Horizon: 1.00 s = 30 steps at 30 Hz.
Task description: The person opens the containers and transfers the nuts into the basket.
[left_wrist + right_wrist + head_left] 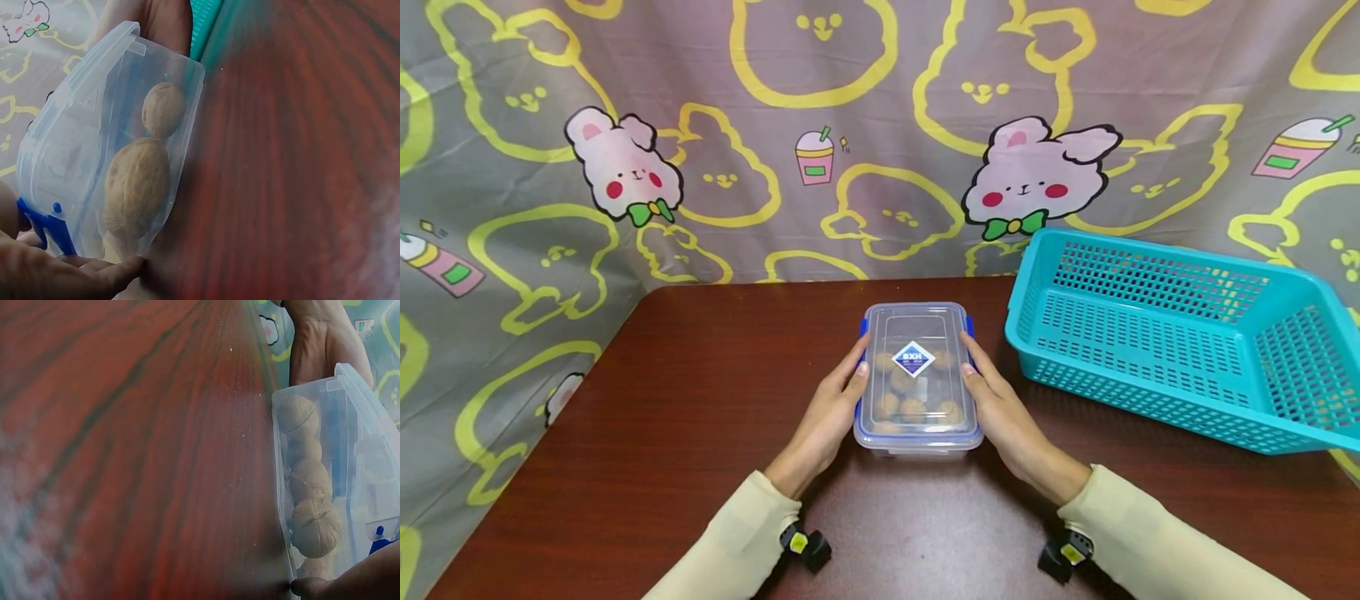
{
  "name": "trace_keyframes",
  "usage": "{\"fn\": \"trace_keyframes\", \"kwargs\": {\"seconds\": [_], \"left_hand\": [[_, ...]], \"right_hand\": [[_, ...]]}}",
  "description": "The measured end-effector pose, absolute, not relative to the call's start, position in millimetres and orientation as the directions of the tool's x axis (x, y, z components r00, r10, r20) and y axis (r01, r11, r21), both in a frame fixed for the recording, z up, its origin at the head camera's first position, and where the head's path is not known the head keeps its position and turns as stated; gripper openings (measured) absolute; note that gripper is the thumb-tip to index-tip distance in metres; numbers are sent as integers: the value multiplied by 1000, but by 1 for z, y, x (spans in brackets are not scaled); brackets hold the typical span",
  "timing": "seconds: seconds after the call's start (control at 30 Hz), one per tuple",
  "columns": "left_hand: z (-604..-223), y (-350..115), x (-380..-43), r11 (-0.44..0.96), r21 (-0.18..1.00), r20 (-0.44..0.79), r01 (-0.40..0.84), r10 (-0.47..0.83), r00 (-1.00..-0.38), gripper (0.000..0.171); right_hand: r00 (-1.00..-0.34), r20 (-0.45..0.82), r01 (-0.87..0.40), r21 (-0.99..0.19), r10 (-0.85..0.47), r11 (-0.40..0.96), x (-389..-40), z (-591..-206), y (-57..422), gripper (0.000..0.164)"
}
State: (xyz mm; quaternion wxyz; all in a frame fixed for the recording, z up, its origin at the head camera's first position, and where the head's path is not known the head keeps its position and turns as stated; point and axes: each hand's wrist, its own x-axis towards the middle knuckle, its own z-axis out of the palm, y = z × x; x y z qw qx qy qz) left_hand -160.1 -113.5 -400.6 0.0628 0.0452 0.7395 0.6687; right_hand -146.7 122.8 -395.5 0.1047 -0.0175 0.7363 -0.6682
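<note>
A clear plastic food container (pixel 917 321) with blue side clips and a diamond-shaped label on its lid is in the middle of the table in the head view. Several walnuts (pixel 139 184) lie inside, seen through its wall. My left hand (pixel 822 421) grips the left side, thumb at the lid's edge and fingertips reaching beneath in the left wrist view. On the opposite side my right hand (pixel 1011 425) holds it the same way, with a fingertip at the bottom edge in the right wrist view. The lid is on the container.
A turquoise perforated basket (pixel 1138 392) stands to the right on the dark red-brown wooden table (pixel 700 400). Behind the table hangs a grey curtain (pixel 880 100) with yellow outlines and cartoon rabbits.
</note>
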Motion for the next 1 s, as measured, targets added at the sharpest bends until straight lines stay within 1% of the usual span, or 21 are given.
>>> {"fn": "trace_keyframes", "kwargs": {"seconds": [0.4,1.0], "left_hand": [[-398,-117,-165,199,980,-34,6,198,-980,49],[-398,-120,-167,213,977,-32,18,228,-973,51]], "right_hand": [[-975,-143,124,-985,-170,122,-148,-395,124,55],[-971,-150,129,-984,-184,123,-146,-393,124,56]]}}
